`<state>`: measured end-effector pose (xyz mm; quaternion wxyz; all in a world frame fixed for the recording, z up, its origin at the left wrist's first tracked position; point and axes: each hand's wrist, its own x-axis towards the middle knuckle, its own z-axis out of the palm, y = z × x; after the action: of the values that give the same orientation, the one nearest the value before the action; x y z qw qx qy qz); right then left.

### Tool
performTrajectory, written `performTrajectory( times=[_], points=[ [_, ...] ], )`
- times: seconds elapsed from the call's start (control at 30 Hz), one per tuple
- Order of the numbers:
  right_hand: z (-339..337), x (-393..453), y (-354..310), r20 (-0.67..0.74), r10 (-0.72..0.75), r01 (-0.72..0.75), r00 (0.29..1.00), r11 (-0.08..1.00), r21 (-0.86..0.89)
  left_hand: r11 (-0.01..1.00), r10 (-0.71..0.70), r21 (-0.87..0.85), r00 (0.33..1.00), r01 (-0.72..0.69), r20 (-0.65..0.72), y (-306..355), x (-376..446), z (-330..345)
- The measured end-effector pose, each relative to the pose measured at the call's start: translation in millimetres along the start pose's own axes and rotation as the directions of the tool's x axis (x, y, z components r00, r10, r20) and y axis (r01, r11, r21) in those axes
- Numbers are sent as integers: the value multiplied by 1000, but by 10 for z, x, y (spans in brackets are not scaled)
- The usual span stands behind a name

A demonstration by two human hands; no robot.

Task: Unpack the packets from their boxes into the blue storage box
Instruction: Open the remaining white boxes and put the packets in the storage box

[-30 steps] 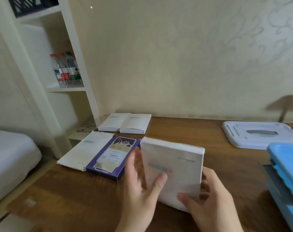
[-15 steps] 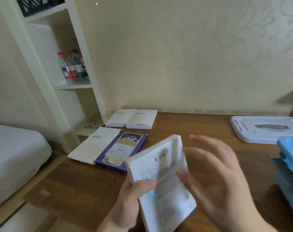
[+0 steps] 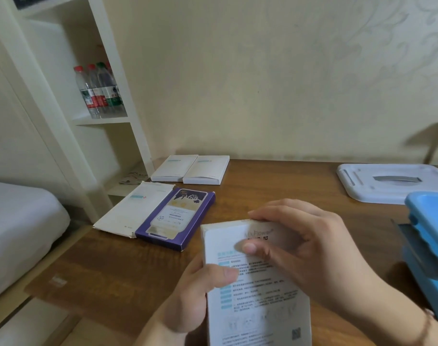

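Head view: left hand (image 3: 198,290) grips white box (image 3: 257,295), right hand (image 3: 300,248) pinches its top end, opening step; next pull flap, packets to blue storage box (image 3: 430,245) rightward.

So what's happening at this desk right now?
A person holds a white box over the wooden desk: the left hand grips its side, the right hand pinches its top end, apparently to open it. Other boxes, including a purple box, lie beyond. The blue storage box sits at the right edge, beside a white lid.
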<state>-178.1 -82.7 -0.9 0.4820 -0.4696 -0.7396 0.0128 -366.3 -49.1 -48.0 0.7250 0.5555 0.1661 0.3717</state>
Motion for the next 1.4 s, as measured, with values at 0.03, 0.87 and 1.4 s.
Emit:
performTrajectory(
  times=[0.03,0.87,1.4],
  points=[
    [-12,-10,13,18,17,-17,1000,1000,15,1000,-16,2,1000,16,-11,-7,5,-9],
    [-110,-83,298,371,-70,-35,926,962,271,844,-475,124,833,523,-284,353,177,-39],
    [-82,-158,373,368,-186,116,911,972,204,852,-513,154,856,501,55,291,68,-30]
  ],
)
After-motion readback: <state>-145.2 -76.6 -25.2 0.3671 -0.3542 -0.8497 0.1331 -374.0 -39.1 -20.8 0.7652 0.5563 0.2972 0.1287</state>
